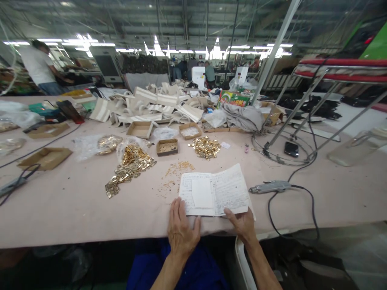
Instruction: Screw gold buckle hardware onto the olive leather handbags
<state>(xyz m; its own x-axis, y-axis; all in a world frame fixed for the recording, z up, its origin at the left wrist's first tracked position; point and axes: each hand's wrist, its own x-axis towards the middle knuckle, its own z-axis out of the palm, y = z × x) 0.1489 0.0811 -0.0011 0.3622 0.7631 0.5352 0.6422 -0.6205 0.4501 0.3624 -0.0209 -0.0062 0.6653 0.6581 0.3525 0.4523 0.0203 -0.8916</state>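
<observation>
An open notebook (231, 189) with handwriting on both pages lies near the front edge of the table. On its left page rests a blank white slip of paper (202, 193). My left hand (182, 229) lies at the notebook's lower left corner, fingers stretched out and the thumb apart. My right hand (244, 224) grips the lower right corner, thumb on top of the page and the other fingers underneath. Just beyond the notebook, tiny gold pieces (181, 166) are scattered on the cloth.
Gold metal plates (133, 167) spill from a plastic bag at left; another gold pile (206, 148) lies beyond the notebook. Small boxes (167, 147) stand nearby. An electric screwdriver (270, 187) with a cord lies right, near a metal-legged stool (302, 104). Pale strips (157, 100) heap behind.
</observation>
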